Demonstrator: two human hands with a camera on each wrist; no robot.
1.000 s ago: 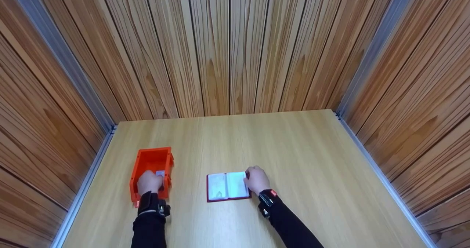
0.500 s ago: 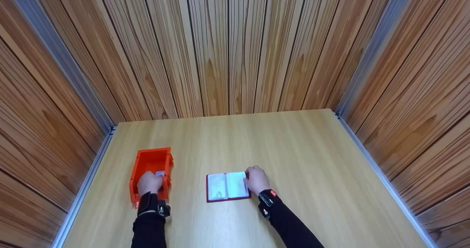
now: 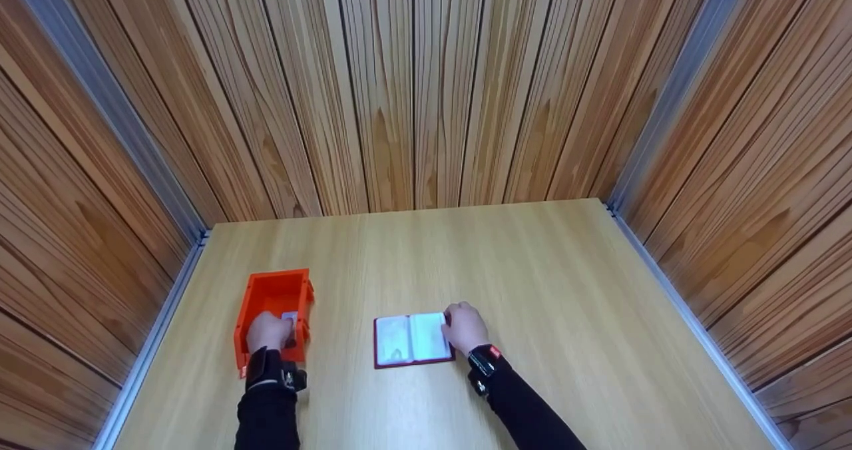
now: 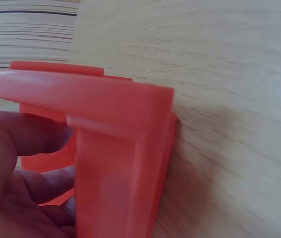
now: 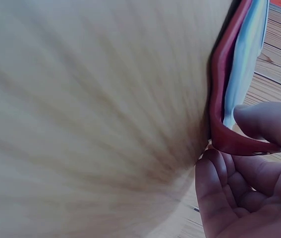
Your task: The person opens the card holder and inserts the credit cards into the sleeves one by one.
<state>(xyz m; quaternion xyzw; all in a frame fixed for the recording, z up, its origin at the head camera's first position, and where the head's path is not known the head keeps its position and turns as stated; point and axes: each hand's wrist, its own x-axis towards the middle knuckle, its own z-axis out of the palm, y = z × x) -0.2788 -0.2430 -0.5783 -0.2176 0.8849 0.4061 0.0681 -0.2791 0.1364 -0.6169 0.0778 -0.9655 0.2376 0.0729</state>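
Note:
My left hand (image 3: 267,332) reaches down into an orange plastic bin (image 3: 277,275). Just beyond its thumb, in the head view, a small pale card-like piece (image 3: 289,316) shows inside. The bin wall (image 4: 108,183) hides my left fingertips in the left wrist view, so I cannot tell what they hold. A small red-covered booklet (image 3: 394,340) with clear, pocket-like pages lies spread flat. My right hand (image 3: 465,325) holds its right edge. In the right wrist view, the thumb lies at the page edge, with curled fingers below a red strap (image 5: 242,145) with a snap.
The light wood tabletop (image 3: 426,257) carries both things, the bin on the left and the booklet near the middle. Wood-plank walls (image 3: 426,90) enclose the back and sides. Metal rails (image 3: 692,310) run along the table's side edges.
My left hand has shifted slightly to the left inside the bin. The right hand and the booklet have stayed in place.

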